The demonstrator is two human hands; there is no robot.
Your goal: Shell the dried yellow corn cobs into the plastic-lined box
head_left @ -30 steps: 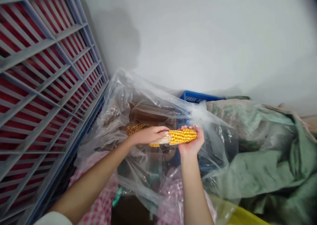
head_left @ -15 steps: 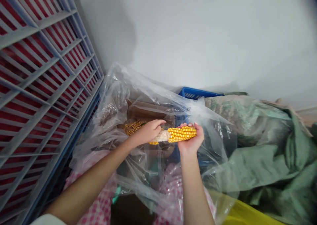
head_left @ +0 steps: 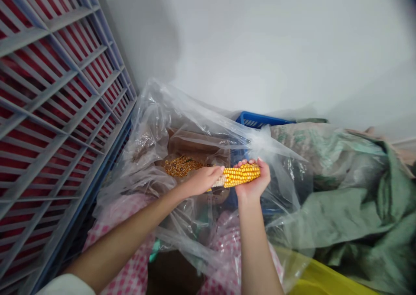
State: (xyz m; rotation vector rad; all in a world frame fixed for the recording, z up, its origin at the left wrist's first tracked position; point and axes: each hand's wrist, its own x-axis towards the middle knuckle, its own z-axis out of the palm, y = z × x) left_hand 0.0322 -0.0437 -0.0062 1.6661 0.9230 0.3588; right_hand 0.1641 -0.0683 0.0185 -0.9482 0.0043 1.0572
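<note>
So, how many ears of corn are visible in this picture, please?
1. The right hand grips the ear of corn at its kernel-covered end; the left hand is on its partly bare end. Others may be hidden under the clear plastic.

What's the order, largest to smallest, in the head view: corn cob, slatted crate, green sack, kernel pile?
Slatted crate
Green sack
Corn cob and kernel pile: both partly covered, too alike to rank

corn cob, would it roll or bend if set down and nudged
The corn cob would probably roll, being long and rounded. It seems stiff, running straight from the left hand to the right hand. Kernels might shed beside the pale bare stretch.
</note>
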